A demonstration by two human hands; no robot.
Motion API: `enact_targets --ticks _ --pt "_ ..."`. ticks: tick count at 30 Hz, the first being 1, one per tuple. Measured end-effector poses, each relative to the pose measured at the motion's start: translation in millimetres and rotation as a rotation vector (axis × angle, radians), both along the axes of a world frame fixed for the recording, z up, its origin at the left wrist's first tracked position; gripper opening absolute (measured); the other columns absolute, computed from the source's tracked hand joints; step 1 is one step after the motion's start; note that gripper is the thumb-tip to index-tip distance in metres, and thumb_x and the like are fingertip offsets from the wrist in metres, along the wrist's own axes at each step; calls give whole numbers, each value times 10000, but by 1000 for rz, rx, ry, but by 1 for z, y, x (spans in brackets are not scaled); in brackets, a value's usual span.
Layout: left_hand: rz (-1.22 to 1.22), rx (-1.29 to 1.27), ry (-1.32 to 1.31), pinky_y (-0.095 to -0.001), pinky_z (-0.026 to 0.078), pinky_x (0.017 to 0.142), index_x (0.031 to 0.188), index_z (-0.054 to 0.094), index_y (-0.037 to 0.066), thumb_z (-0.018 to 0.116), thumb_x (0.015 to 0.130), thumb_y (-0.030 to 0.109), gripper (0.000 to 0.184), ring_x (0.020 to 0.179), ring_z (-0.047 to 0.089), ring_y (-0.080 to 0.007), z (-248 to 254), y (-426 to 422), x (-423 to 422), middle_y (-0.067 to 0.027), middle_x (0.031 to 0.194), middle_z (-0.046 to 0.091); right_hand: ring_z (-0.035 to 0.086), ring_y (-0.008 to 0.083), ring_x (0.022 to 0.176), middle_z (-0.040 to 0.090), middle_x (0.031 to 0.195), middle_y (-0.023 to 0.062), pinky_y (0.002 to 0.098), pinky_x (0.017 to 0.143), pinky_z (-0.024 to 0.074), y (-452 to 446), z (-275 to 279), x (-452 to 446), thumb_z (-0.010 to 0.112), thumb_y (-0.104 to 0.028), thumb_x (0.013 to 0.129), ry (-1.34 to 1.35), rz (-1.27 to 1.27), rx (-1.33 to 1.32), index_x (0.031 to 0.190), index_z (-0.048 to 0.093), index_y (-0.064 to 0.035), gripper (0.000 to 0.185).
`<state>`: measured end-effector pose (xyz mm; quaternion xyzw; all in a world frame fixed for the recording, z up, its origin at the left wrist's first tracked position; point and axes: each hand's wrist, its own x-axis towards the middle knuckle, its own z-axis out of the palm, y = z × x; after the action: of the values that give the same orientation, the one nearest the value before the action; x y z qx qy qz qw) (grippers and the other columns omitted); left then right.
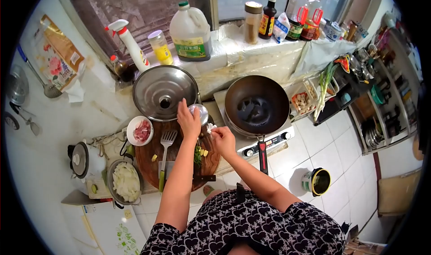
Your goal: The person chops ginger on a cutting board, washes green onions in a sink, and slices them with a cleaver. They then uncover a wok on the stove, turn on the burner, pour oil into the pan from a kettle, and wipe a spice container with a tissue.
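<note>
My left hand (pixel 189 120) is stretched out with fingers extended, between the big glass pan lid (pixel 155 87) and a small round shiny metal container (pixel 200 113). Its fingertips overlap the container's edge; whether they touch it I cannot tell. My right hand (pixel 223 141) is closed in a pinch on a small white thing (pixel 210 127), too small to name. Below the hands is a round wooden chopping board (pixel 148 158). On it lie a slotted spatula (pixel 167 143), a knife (pixel 204 178), chopped greens (pixel 197 156) and yellowish pieces.
A dark wok (pixel 257 103) with a little liquid sits on the cooktop (pixel 278 139), its handle (pixel 263 158) pointing toward me. A bowl of meat (pixel 142 131) and a pot of sliced onion (pixel 126 181) stand left. Bottles and a vinegar jug (pixel 190 33) line the sill; a bin (pixel 320 182) is on the floor.
</note>
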<state>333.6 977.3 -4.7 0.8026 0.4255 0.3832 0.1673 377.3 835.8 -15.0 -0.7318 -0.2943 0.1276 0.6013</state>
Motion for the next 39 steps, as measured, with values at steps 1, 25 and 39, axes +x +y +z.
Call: enact_targets --ticks 1,25,39 --pt "69 72 -30 -452 307 1001 1286 460 27 435 946 314 446 1193 384 -387 7 -3 0 -201 1353 386 598 230 678 587 797 105 310 637 471 1 3 2 663 -82 785 29 4 38 872 651 -31 101" --pt "-17 -666 -570 -196 442 582 1201 569 44 474 960 148 280 694 558 -66 4 -77 -145 -74 1029 650 549 172 881 610 955 82 297 785 426 51 -35 -22 592 -312 859 862 301 -104 1081 579 34 411" --pt "-49 -769 -535 -205 433 606 1218 555 30 443 972 184 311 703 542 -63 5 -83 -133 -60 1037 643 559 189 827 621 913 59 334 743 441 49 -37 -29 540 -380 901 871 416 -142 1072 543 -23 396"
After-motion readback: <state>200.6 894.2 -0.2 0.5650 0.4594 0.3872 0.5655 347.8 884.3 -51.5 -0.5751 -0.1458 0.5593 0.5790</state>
